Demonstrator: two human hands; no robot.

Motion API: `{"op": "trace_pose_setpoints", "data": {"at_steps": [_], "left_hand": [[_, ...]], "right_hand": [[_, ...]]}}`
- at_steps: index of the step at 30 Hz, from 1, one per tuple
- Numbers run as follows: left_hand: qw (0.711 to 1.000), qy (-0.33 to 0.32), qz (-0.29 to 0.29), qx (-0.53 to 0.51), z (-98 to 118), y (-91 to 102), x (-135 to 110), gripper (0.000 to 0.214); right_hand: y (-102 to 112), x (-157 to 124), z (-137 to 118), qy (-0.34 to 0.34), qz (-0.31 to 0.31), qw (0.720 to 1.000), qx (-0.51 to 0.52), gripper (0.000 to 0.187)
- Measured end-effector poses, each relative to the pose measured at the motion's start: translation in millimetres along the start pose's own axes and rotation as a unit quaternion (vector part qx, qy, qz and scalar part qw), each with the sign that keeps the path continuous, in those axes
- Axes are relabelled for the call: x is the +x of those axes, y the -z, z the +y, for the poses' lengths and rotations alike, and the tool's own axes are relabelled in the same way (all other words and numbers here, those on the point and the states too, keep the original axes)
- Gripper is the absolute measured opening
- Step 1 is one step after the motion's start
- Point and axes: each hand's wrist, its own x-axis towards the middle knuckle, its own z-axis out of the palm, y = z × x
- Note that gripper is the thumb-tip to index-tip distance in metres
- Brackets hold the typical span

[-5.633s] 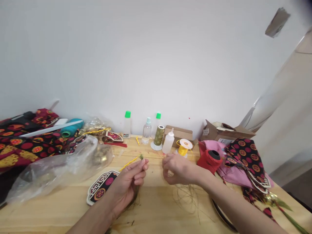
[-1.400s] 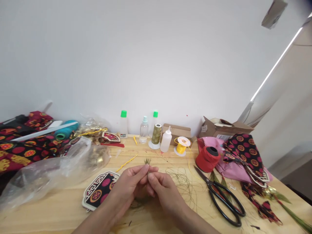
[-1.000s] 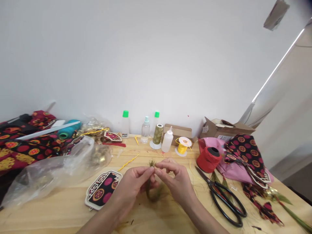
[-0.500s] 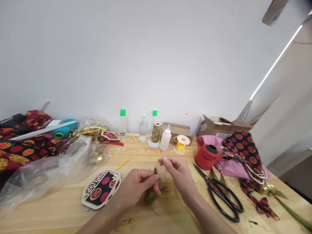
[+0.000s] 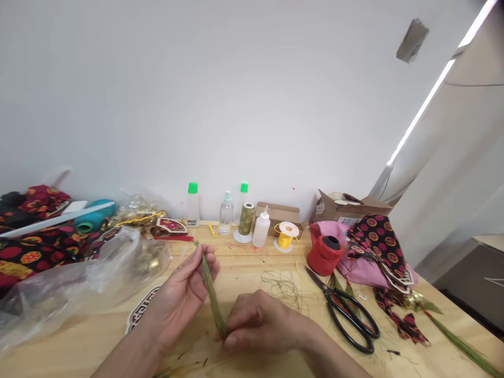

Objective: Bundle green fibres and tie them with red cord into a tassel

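My left hand [image 5: 185,291] pinches the upper end of a thin bundle of olive-green threads [image 5: 211,294], held up above the wooden table [image 5: 98,341]. My right hand [image 5: 258,323] is closed round the lower end of the same bundle, near the table's front edge. The bundle runs taut and slanted between the two hands. A patterned red and black fabric patch [image 5: 139,314] lies partly hidden under my left hand. Loose green threads [image 5: 283,283] lie just beyond my right hand.
Black scissors [image 5: 346,312] lie to the right, by a red spool [image 5: 325,254] and a yellow spool [image 5: 284,237]. Small bottles [image 5: 226,212] and an olive thread cone [image 5: 246,219] stand by the wall. A clear plastic bag [image 5: 79,278] and patterned cloth [image 5: 31,247] fill the left.
The two hands have drawn apart along the thread bundle: the left went up and left, the right came down toward the front edge. The bundle is now stretched straight.
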Motion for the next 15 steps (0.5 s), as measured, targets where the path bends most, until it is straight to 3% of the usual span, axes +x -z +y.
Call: {"op": "trace_pose_setpoints", "data": {"at_steps": [1,3,5,7,12,15], "left_hand": [[1.0,0.004,-0.003,-0.022,2,-0.2,0,0.031],[0.999,0.015,-0.008,-0.048,4,-0.4,-2,0.032],[0.998,0.026,-0.004,-0.06,5,-0.4,-3,0.031],[0.997,0.033,-0.001,-0.067,4,0.1,-4,0.03],[0.997,0.037,-0.009,-0.06,2,3.6,-4,0.027],[0.997,0.056,-0.019,-0.046,-2,4.8,-3,0.025]], "right_hand": [[10,-4,-5,0.01,0.002,1.0,-0.027,0.021],[32,-13,-14,0.0,0.064,0.995,-0.078,0.02],[50,-26,-21,-0.037,0.147,0.98,-0.131,0.015],[59,-42,-21,-0.073,0.178,0.965,-0.177,0.012],[42,-80,-8,-0.138,0.144,0.929,-0.313,0.01],[27,-83,-7,-0.147,0.112,0.91,-0.37,0.011]]}}
